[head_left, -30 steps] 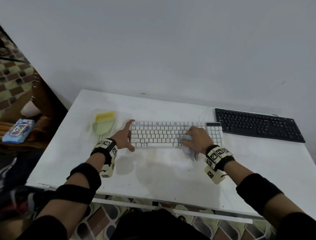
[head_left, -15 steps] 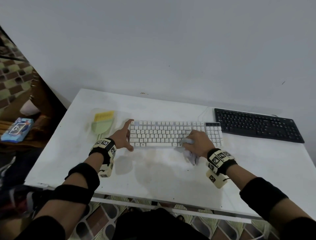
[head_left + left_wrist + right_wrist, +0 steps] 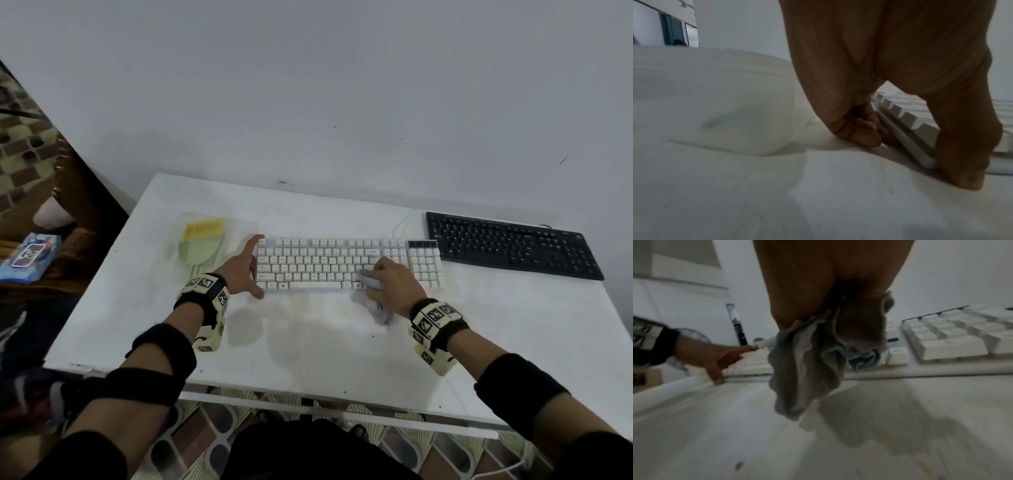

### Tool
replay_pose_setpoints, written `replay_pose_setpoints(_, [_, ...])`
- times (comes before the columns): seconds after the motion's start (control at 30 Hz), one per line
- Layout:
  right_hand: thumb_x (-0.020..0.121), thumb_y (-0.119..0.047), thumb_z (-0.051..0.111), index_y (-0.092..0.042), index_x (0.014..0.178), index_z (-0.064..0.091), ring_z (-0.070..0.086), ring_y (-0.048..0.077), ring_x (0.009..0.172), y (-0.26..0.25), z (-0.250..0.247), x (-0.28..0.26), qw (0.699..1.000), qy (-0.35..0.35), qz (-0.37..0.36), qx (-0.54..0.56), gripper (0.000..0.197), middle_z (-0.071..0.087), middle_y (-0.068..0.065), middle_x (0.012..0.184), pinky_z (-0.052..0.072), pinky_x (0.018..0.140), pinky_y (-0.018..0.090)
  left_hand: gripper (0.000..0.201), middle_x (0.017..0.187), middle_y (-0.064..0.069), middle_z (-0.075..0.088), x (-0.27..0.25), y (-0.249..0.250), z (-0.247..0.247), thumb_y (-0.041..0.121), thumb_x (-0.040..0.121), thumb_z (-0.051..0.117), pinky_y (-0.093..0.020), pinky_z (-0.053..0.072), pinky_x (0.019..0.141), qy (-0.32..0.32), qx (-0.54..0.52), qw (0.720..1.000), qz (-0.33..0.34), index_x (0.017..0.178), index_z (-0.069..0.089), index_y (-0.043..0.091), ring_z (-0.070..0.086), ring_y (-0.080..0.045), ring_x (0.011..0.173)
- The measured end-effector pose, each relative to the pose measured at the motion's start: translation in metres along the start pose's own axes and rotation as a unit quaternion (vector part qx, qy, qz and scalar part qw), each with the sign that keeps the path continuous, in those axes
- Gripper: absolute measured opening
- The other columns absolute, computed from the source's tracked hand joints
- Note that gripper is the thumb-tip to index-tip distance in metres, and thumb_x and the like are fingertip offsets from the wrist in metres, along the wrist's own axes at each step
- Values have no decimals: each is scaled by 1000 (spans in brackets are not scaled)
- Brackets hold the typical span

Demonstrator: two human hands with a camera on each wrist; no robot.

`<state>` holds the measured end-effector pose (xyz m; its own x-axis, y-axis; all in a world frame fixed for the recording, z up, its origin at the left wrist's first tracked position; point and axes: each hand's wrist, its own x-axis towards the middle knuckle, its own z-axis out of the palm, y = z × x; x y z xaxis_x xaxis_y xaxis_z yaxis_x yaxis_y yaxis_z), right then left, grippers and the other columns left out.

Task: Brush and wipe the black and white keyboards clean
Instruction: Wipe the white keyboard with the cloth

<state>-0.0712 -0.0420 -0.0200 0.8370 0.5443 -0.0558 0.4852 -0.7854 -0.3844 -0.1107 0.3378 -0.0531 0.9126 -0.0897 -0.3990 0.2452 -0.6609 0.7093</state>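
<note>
The white keyboard (image 3: 325,263) lies in the middle of the white table (image 3: 308,353), and the black keyboard (image 3: 510,245) lies to its right. My right hand (image 3: 390,281) grips a crumpled grey cloth (image 3: 376,310) and presses it on the lower right keys of the white keyboard. In the right wrist view the cloth (image 3: 807,361) hangs from my palm in front of the white keyboard (image 3: 951,337). My left hand (image 3: 245,270) braces the white keyboard's left end, index finger straight along its side, thumb (image 3: 966,162) at the front corner.
A green brush with yellow bristles (image 3: 202,245) lies in a clear tray (image 3: 174,226) left of the white keyboard. The wall runs right behind the table. A blue packet (image 3: 29,257) lies off the table to the left. The near table edge is close to my body.
My right hand with the cloth has slid slightly toward the front rows of the white keyboard. The left hand has stayed at the keyboard's left end.
</note>
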Motion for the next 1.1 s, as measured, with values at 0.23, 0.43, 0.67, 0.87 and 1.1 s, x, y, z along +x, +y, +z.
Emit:
replay_pose_setpoints(0.23, [93, -20, 70, -18, 125, 71, 52, 17, 86, 11, -18, 27, 987, 122, 104, 31, 33, 55, 6, 107, 42, 79, 27, 142, 100, -9, 69, 1, 0, 1, 3, 62, 95, -24, 47, 73, 4, 3, 1000, -4, 160, -2, 36, 63, -18, 83])
replay_pose_setpoints(0.43, [92, -15, 70, -14, 125, 70, 47, 16, 82, 8, -6, 25, 995, 71, 75, -12, 33, 50, 6, 101, 43, 76, 28, 140, 93, -2, 65, -1, 3, 0, -1, 64, 93, -22, 45, 71, 2, -5, 1000, -5, 161, -1, 34, 61, -11, 79])
replay_pose_setpoints(0.67, [89, -40, 63, -18, 73, 75, 52, 16, 69, 1, -6, 1, 999, -15, 39, -27, 30, 57, 0, 72, 47, 69, 35, 141, 95, -6, 67, -2, 2, 0, 1, 64, 93, -21, 45, 69, 2, 2, 1000, -4, 161, -2, 34, 61, -14, 79])
replay_pose_setpoints(0.87, [95, -22, 66, -17, 124, 72, 52, 19, 85, 7, -27, 41, 989, 100, 105, 16, 29, 56, 10, 109, 39, 79, 26, 141, 96, -6, 68, 0, 1, 0, 1, 62, 94, -21, 45, 70, 4, 2, 1000, -2, 161, -1, 35, 62, -15, 80])
replay_pose_setpoints(1.1, [98, -19, 60, -12, 131, 63, 58, 30, 101, -4, -18, 30, 992, 7, 106, -60, 34, 54, 15, 118, 50, 89, 38, 141, 93, -5, 67, 0, -1, 0, 1, 62, 94, -21, 45, 69, 6, 1, 1000, -2, 161, 0, 36, 62, -13, 78])
